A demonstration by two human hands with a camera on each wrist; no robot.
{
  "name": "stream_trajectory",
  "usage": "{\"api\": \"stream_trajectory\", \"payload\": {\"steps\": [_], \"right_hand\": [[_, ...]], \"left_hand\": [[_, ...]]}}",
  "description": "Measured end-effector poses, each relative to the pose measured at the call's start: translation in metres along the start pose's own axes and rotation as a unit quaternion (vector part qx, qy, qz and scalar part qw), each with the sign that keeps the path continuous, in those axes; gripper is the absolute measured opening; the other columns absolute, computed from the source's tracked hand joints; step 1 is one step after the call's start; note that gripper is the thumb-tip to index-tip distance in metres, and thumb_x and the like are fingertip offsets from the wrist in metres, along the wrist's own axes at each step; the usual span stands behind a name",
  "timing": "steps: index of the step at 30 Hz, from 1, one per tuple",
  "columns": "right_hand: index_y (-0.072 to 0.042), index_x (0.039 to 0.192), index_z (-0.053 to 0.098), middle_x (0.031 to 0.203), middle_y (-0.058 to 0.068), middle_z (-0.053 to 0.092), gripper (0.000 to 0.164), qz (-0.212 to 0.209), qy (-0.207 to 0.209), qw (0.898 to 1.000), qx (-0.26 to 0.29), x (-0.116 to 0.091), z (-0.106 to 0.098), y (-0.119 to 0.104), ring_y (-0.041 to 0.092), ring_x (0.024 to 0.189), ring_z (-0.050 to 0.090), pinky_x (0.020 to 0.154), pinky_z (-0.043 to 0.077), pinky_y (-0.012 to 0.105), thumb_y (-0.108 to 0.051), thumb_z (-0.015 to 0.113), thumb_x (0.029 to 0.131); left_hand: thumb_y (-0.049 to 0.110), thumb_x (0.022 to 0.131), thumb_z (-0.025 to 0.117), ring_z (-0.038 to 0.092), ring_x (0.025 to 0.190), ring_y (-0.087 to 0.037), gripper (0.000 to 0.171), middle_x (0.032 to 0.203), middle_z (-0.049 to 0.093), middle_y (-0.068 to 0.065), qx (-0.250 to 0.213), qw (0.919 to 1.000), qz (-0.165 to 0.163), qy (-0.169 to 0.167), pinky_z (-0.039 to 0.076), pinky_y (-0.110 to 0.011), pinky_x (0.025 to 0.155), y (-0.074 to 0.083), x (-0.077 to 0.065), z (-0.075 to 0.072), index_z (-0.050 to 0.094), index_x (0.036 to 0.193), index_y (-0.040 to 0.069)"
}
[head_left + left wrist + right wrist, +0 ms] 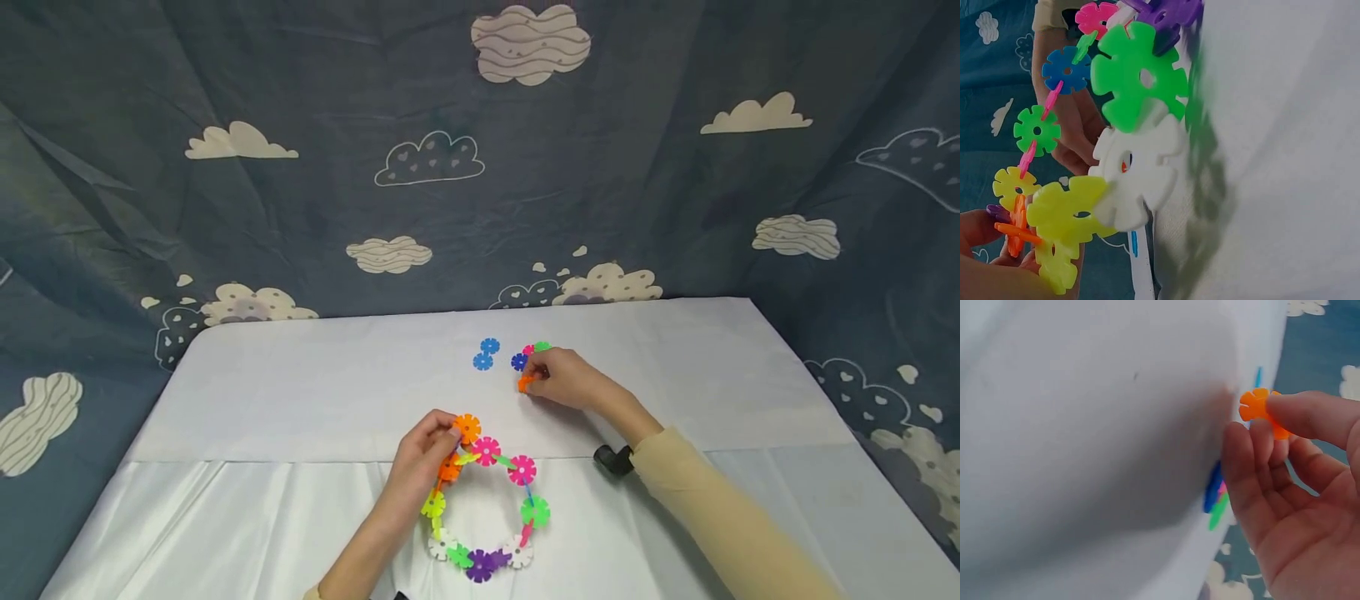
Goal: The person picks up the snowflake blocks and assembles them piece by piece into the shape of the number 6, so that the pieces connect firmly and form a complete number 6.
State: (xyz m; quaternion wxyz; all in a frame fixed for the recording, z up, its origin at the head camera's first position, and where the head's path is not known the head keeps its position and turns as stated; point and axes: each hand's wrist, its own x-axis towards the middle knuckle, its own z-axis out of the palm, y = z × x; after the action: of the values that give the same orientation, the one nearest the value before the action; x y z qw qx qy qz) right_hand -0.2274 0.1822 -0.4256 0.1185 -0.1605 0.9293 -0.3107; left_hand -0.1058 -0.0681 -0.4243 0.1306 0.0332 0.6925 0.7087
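Observation:
A ring of linked plastic snowflake discs [481,566] in orange, pink, green, white, purple and yellow stands over the near part of the table. My left hand [420,458] pinches it at its upper left, by the orange discs [467,428]. In the left wrist view its fingers [982,228] lie against orange and purple discs, with a yellow disc [1066,209] close by. My right hand [566,377], farther back, pinches a single orange snowflake disc [1254,405] between thumb and fingers, beside some loose discs. That disc is apart from the ring.
Two light-blue discs [486,354] lie toward the back of the white table [300,392]. A dark-blue disc [519,362], a pink one and a green one [543,346] are grouped beside my right hand. A black device [613,460] sits by the right wrist. Behind hangs a cloud-printed cloth [420,83].

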Motion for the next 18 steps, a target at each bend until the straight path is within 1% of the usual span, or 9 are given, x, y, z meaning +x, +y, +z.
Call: {"api": "stream_trajectory", "payload": {"steps": [2, 5, 7, 9, 11, 13, 14, 16, 18], "right_hand": [[-0.008, 0.094, 0.069, 0.081, 0.002, 0.058, 0.008, -0.001, 0.003, 1.0, 0.009, -0.01, -0.003, -0.004, 0.019, 0.075, 0.051, 0.066, 0.047, 0.029, -0.007, 0.069, 0.087], [-0.008, 0.102, 0.07, 0.089, 0.002, 0.062, 0.012, -0.004, 0.022, 0.999, 0.045, -0.032, -0.007, -0.013, 0.02, 0.079, 0.054, 0.067, 0.051, 0.029, -0.008, 0.067, 0.09], [-0.009, 0.105, 0.07, 0.094, 0.002, 0.063, 0.015, -0.001, 0.048, 0.996, 0.072, -0.049, -0.009, -0.021, 0.021, 0.081, 0.056, 0.068, 0.052, 0.031, -0.009, 0.066, 0.091], [-0.01, 0.107, 0.071, 0.095, 0.001, 0.064, 0.015, 0.008, 0.092, 0.991, 0.101, -0.067, -0.009, -0.031, 0.021, 0.082, 0.057, 0.068, 0.053, 0.031, -0.011, 0.066, 0.093], [-0.011, 0.108, 0.071, 0.095, 0.002, 0.065, 0.015, 0.015, 0.147, 0.979, 0.143, -0.084, -0.009, -0.042, 0.022, 0.081, 0.06, 0.068, 0.053, 0.031, -0.013, 0.065, 0.094], [-0.01, 0.111, 0.07, 0.096, 0.004, 0.065, 0.017, 0.014, 0.202, 0.961, 0.187, -0.099, -0.008, -0.053, 0.023, 0.08, 0.061, 0.068, 0.053, 0.03, -0.017, 0.065, 0.096], [-0.009, 0.112, 0.069, 0.096, 0.006, 0.065, 0.018, 0.009, 0.222, 0.953, 0.206, -0.106, -0.007, -0.059, 0.024, 0.079, 0.061, 0.068, 0.053, 0.029, -0.019, 0.065, 0.097], [-0.008, 0.115, 0.067, 0.099, 0.008, 0.065, 0.021, -0.004, 0.244, 0.939, 0.243, -0.116, -0.006, -0.068, 0.025, 0.078, 0.062, 0.069, 0.054, 0.027, -0.02, 0.063, 0.098], [-0.007, 0.116, 0.065, 0.096, 0.011, 0.062, 0.021, -0.015, 0.252, 0.931, 0.263, -0.124, -0.004, -0.074, 0.025, 0.077, 0.061, 0.07, 0.054, 0.026, -0.019, 0.06, 0.1]], "left_hand": [[0.017, 0.103, 0.051, 0.048, 0.065, -0.016, 0.019, 0.093, 0.061, -0.01, -0.003, 1.0, 0.004, 0.0, 0.044, -0.022, 0.056, 0.0, 0.0, 0.0, 0.055, 0.113, 0.002], [0.015, 0.102, 0.052, 0.047, 0.063, -0.015, 0.018, 0.092, 0.063, -0.009, -0.007, 0.9999, 0.009, -0.003, 0.043, -0.022, 0.055, 0.0, 0.0, 0.0, 0.055, 0.112, 0.0], [0.015, 0.101, 0.052, 0.048, 0.063, -0.015, 0.018, 0.091, 0.062, -0.008, -0.007, 0.9999, 0.011, -0.002, 0.043, -0.022, 0.054, 0.0, 0.0, 0.0, 0.055, 0.112, 0.0], [0.014, 0.101, 0.052, 0.048, 0.064, -0.016, 0.017, 0.091, 0.061, -0.008, -0.008, 0.9999, 0.01, -0.002, 0.044, -0.022, 0.055, 0.0, 0.0, 0.0, 0.055, 0.112, 0.0], [0.014, 0.101, 0.052, 0.048, 0.066, -0.016, 0.017, 0.091, 0.06, -0.008, -0.008, 0.9999, 0.009, -0.002, 0.044, -0.023, 0.056, 0.0, 0.0, -0.001, 0.055, 0.112, 0.001], [0.014, 0.101, 0.051, 0.048, 0.068, -0.017, 0.017, 0.091, 0.059, -0.008, -0.01, 0.9999, 0.007, -0.003, 0.044, -0.023, 0.056, 0.0, 0.0, -0.002, 0.055, 0.112, 0.001], [0.013, 0.101, 0.051, 0.048, 0.068, -0.017, 0.017, 0.092, 0.059, -0.008, -0.012, 0.9999, 0.007, -0.005, 0.044, -0.023, 0.057, 0.0, 0.0, -0.002, 0.055, 0.112, 0.001], [0.013, 0.101, 0.051, 0.048, 0.069, -0.017, 0.016, 0.092, 0.06, -0.008, -0.012, 0.9999, 0.01, -0.006, 0.044, -0.023, 0.057, -0.001, 0.0, -0.002, 0.055, 0.112, 0.001], [0.013, 0.101, 0.051, 0.049, 0.069, -0.017, 0.016, 0.092, 0.061, -0.009, -0.011, 0.9998, 0.016, -0.007, 0.044, -0.022, 0.058, -0.001, -0.001, -0.002, 0.055, 0.111, 0.001]]}}
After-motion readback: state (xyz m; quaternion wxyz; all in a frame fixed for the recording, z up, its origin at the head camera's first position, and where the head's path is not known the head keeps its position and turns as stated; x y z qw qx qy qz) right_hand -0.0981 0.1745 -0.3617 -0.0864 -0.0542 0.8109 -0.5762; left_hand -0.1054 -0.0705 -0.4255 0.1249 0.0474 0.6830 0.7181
